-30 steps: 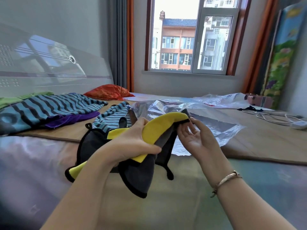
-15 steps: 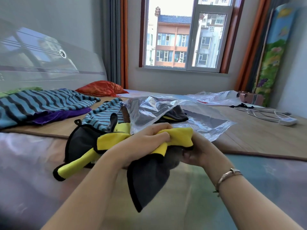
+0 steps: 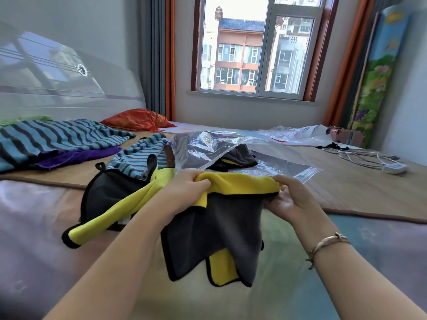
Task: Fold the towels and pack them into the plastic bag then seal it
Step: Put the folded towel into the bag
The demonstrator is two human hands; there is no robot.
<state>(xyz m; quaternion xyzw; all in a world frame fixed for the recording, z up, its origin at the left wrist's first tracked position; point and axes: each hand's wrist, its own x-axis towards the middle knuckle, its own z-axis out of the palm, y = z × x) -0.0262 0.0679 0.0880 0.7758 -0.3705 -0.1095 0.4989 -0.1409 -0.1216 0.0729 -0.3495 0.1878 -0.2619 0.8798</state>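
Right now both hands hold one yellow-and-grey towel (image 3: 215, 229) up over the bed (image 3: 34, 227). The left hand (image 3: 184, 190) grips its folded yellow top edge, fingers curled over the cloth, and the right hand (image 3: 288, 202) pinches the other end of that edge where the black trim runs, thumb on top. Between them the edge is stretched roughly level, and the grey side hangs down with a yellow corner showing at the bottom.

Just beyond the hands lies the clear plastic bag (image 3: 221, 148), its mouth lifted toward the person, with a dark towel (image 3: 238, 158) partly inside it. A second yellow-and-grey towel (image 3: 108, 204) lies spread on the bed to the left, touching the held one, with a small blue striped towel (image 3: 138, 155) behind it. Farther left a large blue striped towel (image 3: 53, 139) rests on a purple one (image 3: 76, 157). A bracelet (image 3: 328, 244) circles the right wrist.
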